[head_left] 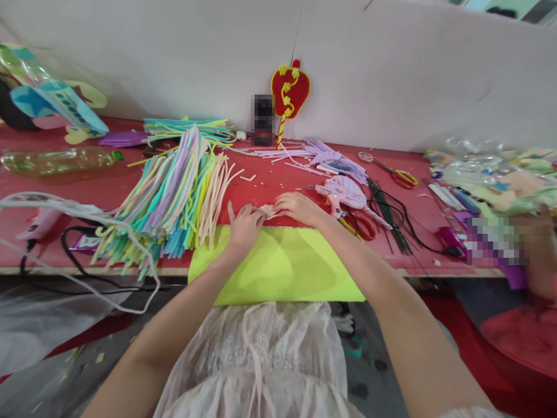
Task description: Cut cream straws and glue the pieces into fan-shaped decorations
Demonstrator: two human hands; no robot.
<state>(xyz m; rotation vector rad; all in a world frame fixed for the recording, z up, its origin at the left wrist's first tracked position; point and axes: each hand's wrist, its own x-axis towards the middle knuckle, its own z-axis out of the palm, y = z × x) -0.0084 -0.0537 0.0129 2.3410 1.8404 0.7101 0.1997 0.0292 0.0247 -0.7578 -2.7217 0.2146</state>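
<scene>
At the middle of the red tabletop (243,197), a small cream-coloured ridged piece (268,212) lies between my hands; its exact kind is too small to tell. My left hand (246,225) grips its left end with bent fingers, the index finger pointing up and away. On the other end, the fingers of my right hand (298,209) are closed and partly cover it. Beneath my wrists a bright yellow-green sheet (274,264) hangs over the table's front edge. Left of my hands is a big heap of pastel pipe cleaners (174,191).
To the right are a purple wrapped bundle (346,191), scissors (402,177) and dark wires (387,215). A glue gun (41,223) and a plastic bottle (63,161) lie at left. A red fan-shaped ornament (290,90) leans on the wall. Another person's hand (542,249) is far right.
</scene>
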